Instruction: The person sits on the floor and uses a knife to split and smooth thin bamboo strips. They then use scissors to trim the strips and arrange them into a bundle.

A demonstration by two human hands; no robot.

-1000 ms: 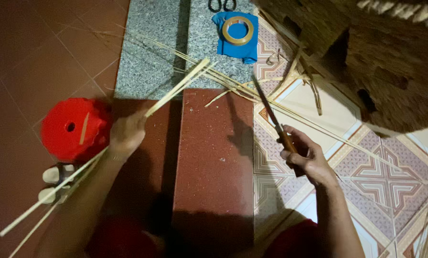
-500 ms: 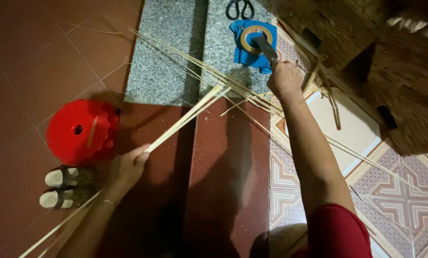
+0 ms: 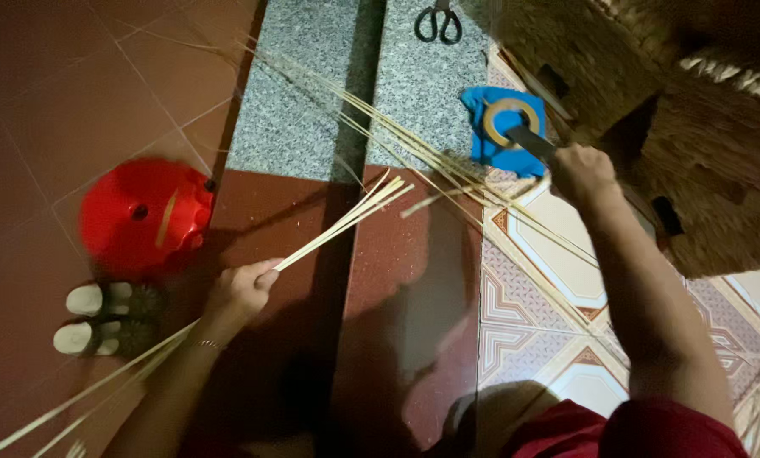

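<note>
Left hand [image 3: 237, 293] gripping bundle of thin pale bamboo strips [image 3: 338, 224], ends fanning beyond grip. Right hand [image 3: 580, 172] clenching dark knife [image 3: 528, 141], blade lying over tape ring [image 3: 511, 122] on blue cloth [image 3: 486, 142].

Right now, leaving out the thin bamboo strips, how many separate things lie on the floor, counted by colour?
Red: 1, the round plastic stool
Blue: 1, the cloth with the tape ring on it
Tan: 1, that tape ring
Black: 1, the scissors
White: 2, the sandals
Total: 6
</note>
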